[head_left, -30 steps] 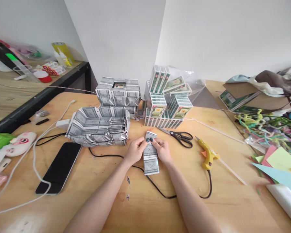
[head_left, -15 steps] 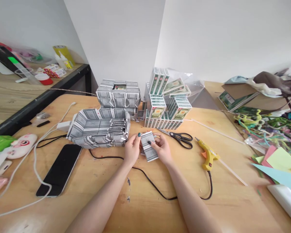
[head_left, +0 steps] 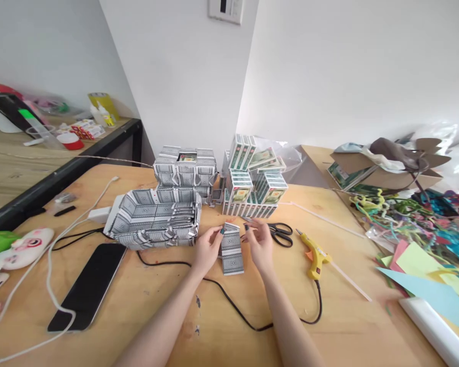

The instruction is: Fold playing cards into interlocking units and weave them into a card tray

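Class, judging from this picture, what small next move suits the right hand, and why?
Probably bring the right hand in to steady the patterned cards: the left hand appears to hold their upper left edge, while the right hand is open beside the opposite edge.

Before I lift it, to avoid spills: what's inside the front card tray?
A row of cards sits at the right end of the tray; the near wall hides their lower parts.

The left forearm (head_left: 164,316) and right forearm (head_left: 288,316) are bare and slim, tapering smoothly toward the wrists (head_left: 266,271). The left grip (head_left: 206,250) and right grip (head_left: 261,250) are bare too. Dark teal polish coats 2 thumbnails (head_left: 222,231); the other nails are too small to make out.
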The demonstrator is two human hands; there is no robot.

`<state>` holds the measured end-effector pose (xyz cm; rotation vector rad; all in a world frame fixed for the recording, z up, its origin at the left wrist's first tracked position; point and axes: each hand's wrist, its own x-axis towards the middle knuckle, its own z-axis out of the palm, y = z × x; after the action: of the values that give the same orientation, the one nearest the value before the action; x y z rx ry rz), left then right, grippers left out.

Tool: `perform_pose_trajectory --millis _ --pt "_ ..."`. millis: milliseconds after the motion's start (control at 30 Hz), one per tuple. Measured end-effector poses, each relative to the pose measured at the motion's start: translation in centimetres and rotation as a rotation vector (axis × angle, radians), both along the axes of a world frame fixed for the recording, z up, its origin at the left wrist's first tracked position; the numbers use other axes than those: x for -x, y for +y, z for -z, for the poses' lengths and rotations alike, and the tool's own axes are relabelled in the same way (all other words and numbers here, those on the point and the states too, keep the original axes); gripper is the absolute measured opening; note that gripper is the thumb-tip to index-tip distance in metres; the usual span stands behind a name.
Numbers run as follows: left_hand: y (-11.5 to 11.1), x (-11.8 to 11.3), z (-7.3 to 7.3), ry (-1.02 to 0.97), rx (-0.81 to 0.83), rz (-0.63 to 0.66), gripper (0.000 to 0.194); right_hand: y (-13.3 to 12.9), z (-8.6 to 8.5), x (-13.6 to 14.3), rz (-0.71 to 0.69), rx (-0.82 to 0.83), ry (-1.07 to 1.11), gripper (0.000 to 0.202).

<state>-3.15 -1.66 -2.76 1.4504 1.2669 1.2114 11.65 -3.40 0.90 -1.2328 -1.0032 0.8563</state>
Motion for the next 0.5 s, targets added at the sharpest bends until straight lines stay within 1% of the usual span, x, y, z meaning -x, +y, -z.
perform_pose_trajectory --millis 67,133,200,267,300,367,433,500 --pt "0.1 0.0 0.1 0.053 0.002 0.000 0.024 0.4 -2.2 -1.6 0.133 -0.086 -0.005 0.026" --pt "0.1 0.0 0.1 0.087 0.001 -0.022 0.023 1.6 -4.8 -4.1 0.242 -0.191 -0.040 0.023" --pt "0.1 -0.1 0.1 0.096 0.003 -0.046 0.022 3.8 -7.1 -7.3 0.331 -0.277 -0.083 0.021" --pt "0.1 -0.1 0.1 0.086 0.005 -0.054 0.024 6.8 -8.8 -10.4 0.382 -0.309 -0.149 0.020" --pt "0.1 -0.1 0.1 0.081 0.005 -0.053 0.024 8.4 -9.5 -11.7 0.369 -0.290 -0.194 0.020" --pt "0.1 -0.1 0.2 0.080 0.002 -0.046 0.025 11.4 -10.7 -13.6 0.260 -0.205 -0.293 0.025" --pt "0.2 -0.1 0.3 0.093 -0.002 -0.037 0.025 13.7 -11.7 -14.3 0.072 -0.137 -0.349 0.034" --pt "0.2 -0.1 0.4 0.111 -0.006 -0.027 0.025 15.2 -12.8 -14.3 -0.099 -0.101 -0.385 0.042"
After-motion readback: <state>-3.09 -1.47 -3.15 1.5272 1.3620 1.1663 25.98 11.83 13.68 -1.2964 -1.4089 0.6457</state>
